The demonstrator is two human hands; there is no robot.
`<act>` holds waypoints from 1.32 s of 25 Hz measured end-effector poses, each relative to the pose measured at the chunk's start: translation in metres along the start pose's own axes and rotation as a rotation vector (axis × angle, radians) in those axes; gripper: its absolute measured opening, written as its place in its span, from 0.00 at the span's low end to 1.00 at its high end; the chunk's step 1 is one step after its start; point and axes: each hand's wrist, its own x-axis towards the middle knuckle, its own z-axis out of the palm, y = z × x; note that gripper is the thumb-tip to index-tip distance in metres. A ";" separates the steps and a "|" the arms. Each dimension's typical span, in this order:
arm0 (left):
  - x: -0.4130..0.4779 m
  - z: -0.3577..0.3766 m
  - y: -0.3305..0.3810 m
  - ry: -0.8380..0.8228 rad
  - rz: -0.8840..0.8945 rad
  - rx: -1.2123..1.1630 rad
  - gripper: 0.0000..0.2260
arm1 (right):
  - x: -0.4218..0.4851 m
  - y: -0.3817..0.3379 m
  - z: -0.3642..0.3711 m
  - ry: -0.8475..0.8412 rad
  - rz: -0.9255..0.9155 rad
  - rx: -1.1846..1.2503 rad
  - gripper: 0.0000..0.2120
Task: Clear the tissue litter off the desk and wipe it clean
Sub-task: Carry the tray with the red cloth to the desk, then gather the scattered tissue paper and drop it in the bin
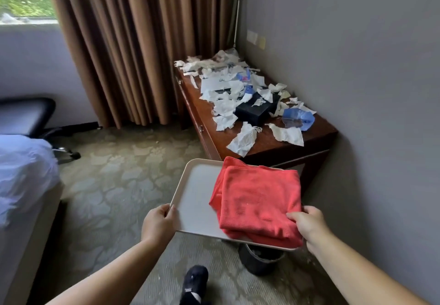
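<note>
We grip the tray (190, 197) with left hand (159, 223) and right hand (307, 225), red cloth (257, 200) aboard, nearing the desk (266, 142); next, gather tissue scraps (242, 140)

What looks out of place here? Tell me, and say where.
Torn white tissue scraps litter the wooden desk almost end to end, some lying on the black box, with blue scraps among them. On the carried tray, the red cloth drapes past the far rim.
</note>
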 end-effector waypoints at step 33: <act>0.354 0.129 0.197 -0.197 0.145 0.489 0.36 | 0.310 -0.156 0.085 0.331 -0.044 -0.450 0.32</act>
